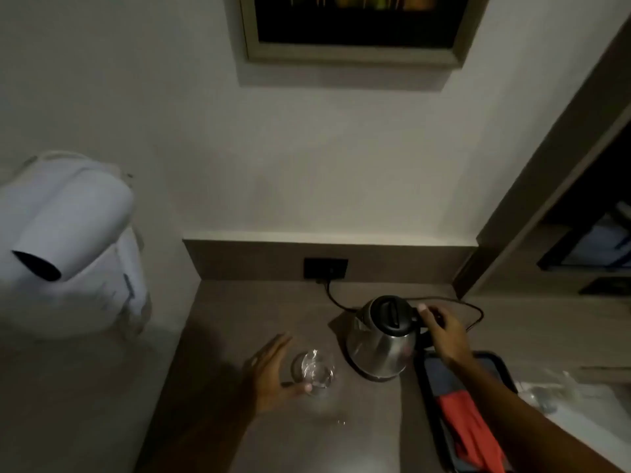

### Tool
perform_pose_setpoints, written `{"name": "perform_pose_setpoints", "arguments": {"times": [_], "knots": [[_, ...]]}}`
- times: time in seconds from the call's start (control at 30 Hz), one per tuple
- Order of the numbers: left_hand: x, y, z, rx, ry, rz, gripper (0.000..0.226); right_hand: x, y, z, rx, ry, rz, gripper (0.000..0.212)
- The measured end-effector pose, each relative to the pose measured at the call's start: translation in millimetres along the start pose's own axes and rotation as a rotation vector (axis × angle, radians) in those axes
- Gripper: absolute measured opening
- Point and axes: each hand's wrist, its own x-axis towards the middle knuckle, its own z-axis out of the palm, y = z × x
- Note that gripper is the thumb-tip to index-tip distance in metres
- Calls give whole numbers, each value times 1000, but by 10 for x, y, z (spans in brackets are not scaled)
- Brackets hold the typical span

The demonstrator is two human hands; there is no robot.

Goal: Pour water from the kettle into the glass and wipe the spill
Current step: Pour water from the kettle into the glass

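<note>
A steel kettle (382,343) with a black lid stands upright on its base on the brown counter (239,322). My right hand (444,332) is wrapped around its black handle on the right side. A clear glass (312,372) stands to the left of the kettle. My left hand (269,373) is beside the glass on its left, fingers spread, thumb touching the near side of the glass. A few small drops (340,422) glint on the counter in front of the glass.
The kettle's black cord (474,310) runs to a wall socket (325,268) behind. A black tray (498,367) with a red cloth (467,428) sits at the right. A white bag (68,240) stands at the left, beyond the counter's edge. Crumpled clear plastic (553,387) lies far right.
</note>
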Motion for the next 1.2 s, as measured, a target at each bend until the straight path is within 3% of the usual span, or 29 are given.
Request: {"name": "perform_pose_setpoints", "arguments": {"times": [0.27, 0.5, 0.63, 0.87, 1.0, 1.2], "knots": [[209, -184, 349, -35, -128, 86, 113, 215, 249, 22, 104, 7, 64, 40], [322, -233, 537, -52, -118, 64, 97, 255, 397, 52, 109, -42, 65, 76], [330, -260, 535, -62, -144, 64, 96, 166, 187, 109, 68, 0, 26, 65], [346, -281, 460, -60, -189, 97, 92, -34, -573, 183, -266, -117, -289, 43], [350, -287, 442, 16, -221, 75, 99, -118, -924, 312, -565, -134, -519, 55], [359, -308, 380, 38, -266, 74, 104, -154, -1069, 515, -826, -183, -746, 54]]}}
